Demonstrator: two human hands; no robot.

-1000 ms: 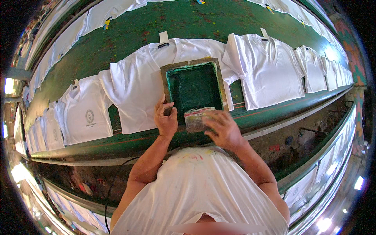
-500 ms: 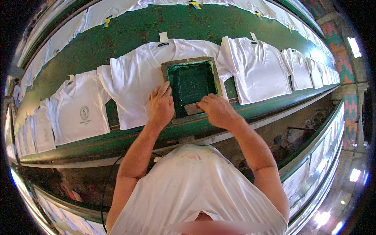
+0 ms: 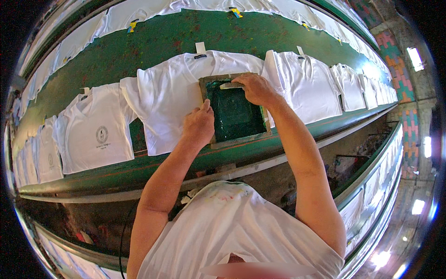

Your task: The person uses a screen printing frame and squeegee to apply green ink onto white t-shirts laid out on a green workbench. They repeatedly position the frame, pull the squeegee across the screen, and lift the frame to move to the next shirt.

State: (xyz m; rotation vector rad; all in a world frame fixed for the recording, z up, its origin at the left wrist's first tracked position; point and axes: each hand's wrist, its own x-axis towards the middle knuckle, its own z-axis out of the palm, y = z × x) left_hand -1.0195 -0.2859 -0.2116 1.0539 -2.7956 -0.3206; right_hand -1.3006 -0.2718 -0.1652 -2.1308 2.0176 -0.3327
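Note:
A square screen printing frame (image 3: 242, 140) with dark green mesh lies over the right part of a white V-neck T-shirt (image 3: 165, 107). My left hand (image 3: 200, 123) is closed on the frame's left side, its fingertips over the rim. At the far end of the mesh, my right hand (image 3: 256, 90) grips a small flat squeegee (image 3: 231, 85), held crosswise inside the frame. The shirt's print area is hidden under the screen.
The long green table (image 3: 162, 37) carries a row of white shirts. On the left, one shirt (image 3: 95, 132) bears a round dark print; to the right lies a plain shirt (image 3: 306, 88). More shirts line the table's far side. A metal rail (image 3: 251, 166) runs along the near edge.
My right hand has moved the squeegee from the near end of the mesh to the far end. My left hand stays at the frame's left side, more curled than before.

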